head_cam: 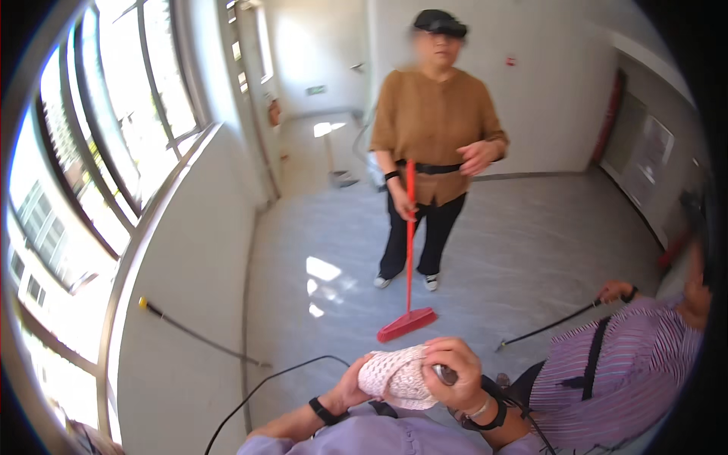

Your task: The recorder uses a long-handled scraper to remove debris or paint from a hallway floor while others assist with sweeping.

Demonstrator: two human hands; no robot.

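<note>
My left hand grips one end of a pale pink crocheted holder, close before my chest. Around its other end, my right hand is curled with bent fingers. A dark, shiny round end, perhaps a bottle or cup top, shows between the right thumb and fingers. What the knitted cover holds is otherwise hidden. Both my wrists wear black bands.
A person in a brown shirt faces me, holding a red broom upright. At right, a person in striped clothing holds a black rod. Another rod leans at the windowed wall. A dustpan stands farther back.
</note>
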